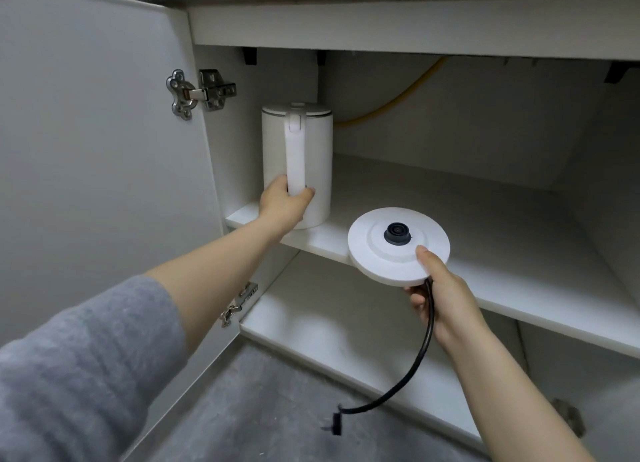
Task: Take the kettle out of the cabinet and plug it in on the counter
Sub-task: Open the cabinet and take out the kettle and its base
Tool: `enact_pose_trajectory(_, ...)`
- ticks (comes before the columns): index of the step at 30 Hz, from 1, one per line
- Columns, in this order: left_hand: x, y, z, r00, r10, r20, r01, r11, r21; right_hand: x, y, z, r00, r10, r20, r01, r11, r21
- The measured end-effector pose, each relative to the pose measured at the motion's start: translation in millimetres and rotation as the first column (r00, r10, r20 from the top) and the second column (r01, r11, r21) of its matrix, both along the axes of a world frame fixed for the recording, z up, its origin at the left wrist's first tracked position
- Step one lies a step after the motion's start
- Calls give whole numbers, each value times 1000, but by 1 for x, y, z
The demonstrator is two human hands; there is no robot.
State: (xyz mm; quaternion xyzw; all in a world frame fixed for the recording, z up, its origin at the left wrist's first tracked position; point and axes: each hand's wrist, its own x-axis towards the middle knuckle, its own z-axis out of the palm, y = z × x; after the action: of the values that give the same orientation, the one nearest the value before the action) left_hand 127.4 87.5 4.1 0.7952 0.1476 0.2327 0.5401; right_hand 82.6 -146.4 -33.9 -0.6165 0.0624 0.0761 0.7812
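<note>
A white cylindrical kettle (313, 160) stands upright at the left end of the cabinet's middle shelf (485, 239), handle facing me. My left hand (282, 203) is wrapped around the bottom of that handle. My right hand (441, 293) pinches the near edge of the round white kettle base (384, 253), holding it level just in front of the shelf edge. A black connector sits in the base's middle. The black power cord (417, 361) hangs from the base down to its plug (334, 423), which dangles above the floor.
The cabinet door (86, 149) stands open on the left, with metal hinges on its inner edge. A yellow hose (391, 106) curves across the cabinet's back wall. A lower shelf (329, 330) lies beneath. Grey floor (259, 409) below, counter edge above.
</note>
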Motion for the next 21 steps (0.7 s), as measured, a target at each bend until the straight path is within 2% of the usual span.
enact_pose_trajectory(9,-53,-14,0,990,-138,-14,139,988,68,-15,-2,2,1000,-19,5,19,1000,-13)
enact_pose_trajectory(21,-115,-14,12,990,-143,8,139,973,187,-47,8,26,999,-32,9,32,999,3)
